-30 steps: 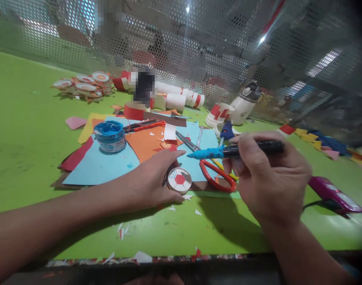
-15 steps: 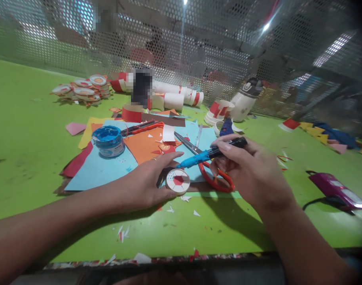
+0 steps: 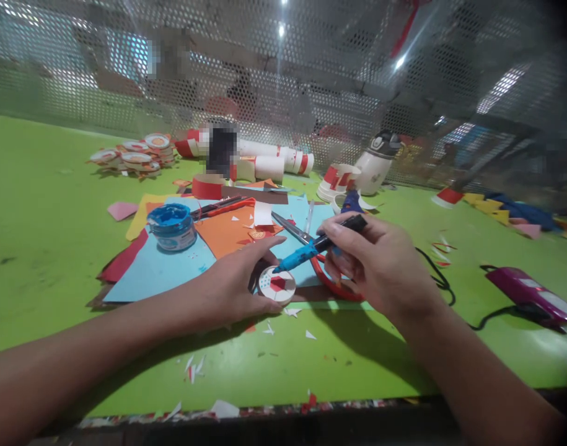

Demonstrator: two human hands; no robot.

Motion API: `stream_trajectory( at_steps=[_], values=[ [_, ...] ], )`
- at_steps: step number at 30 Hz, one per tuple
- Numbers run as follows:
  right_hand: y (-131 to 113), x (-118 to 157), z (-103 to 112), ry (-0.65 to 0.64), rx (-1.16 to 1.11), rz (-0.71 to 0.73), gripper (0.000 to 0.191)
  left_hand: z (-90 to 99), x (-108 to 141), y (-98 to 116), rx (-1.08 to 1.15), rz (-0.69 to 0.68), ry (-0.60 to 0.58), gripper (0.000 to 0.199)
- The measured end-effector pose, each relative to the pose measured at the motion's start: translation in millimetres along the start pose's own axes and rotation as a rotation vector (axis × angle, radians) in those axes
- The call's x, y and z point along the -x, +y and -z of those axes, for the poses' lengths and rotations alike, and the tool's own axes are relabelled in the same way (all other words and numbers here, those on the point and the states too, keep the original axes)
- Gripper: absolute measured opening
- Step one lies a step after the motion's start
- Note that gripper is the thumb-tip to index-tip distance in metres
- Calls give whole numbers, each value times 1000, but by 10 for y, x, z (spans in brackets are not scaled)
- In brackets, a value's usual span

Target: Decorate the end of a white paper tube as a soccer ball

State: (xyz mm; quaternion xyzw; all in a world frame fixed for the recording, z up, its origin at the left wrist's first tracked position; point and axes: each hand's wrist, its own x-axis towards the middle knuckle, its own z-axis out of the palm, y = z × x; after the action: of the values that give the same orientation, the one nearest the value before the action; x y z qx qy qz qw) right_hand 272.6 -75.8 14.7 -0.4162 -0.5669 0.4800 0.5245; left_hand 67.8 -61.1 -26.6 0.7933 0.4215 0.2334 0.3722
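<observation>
Between the thumb and fingers of my left hand [image 3: 234,279] is a small round white disc [image 3: 283,295] with a red centre, dark lines and blue dots on its left side. My right hand [image 3: 373,263] grips a marker [image 3: 341,233] that is black at the back and smeared with blue at the front. Its blue tip meets the disc's upper edge or hovers just above it; I cannot tell which. Partly under my right hand lie red-handled scissors [image 3: 292,228]. An open jar of blue paint [image 3: 172,229] stands on light blue paper [image 3: 144,272] to the left.
Paper scraps [image 3: 194,368] litter the green table [image 3: 357,365]. A purple device with a cord [image 3: 527,294] lies at right. Behind are stacked paper discs [image 3: 139,155], white paper rolls [image 3: 269,167], a paper cup [image 3: 339,179] and a white bottle [image 3: 378,164], before a perforated metal screen [image 3: 283,80].
The marker tip has shifted slightly left and down on the disc, with my right hand moving along. More blue dots show on the disc's left part. The camera view has tilted a little.
</observation>
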Motion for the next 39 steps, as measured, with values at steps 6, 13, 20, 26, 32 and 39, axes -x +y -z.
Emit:
stream_trajectory(
  at_steps=[6,13,20,26,32,39],
  values=[
    [-59,69,-119,122,354,177,33,-8,-9,-30,-35,-20,39,91],
    [3,49,-132,88,415,233,27,7,-7,9,-55,-4,22,89],
    [29,93,-155,10,366,198,23,10,-15,-3,-44,-3,25,95],
    [65,98,-160,3,372,207,23,3,-17,16,-32,14,26,95],
    [81,85,-147,6,387,208,24,1,-13,30,-15,16,17,96],
    [94,87,-144,6,418,201,24,6,-11,39,-7,18,12,96]
  ],
)
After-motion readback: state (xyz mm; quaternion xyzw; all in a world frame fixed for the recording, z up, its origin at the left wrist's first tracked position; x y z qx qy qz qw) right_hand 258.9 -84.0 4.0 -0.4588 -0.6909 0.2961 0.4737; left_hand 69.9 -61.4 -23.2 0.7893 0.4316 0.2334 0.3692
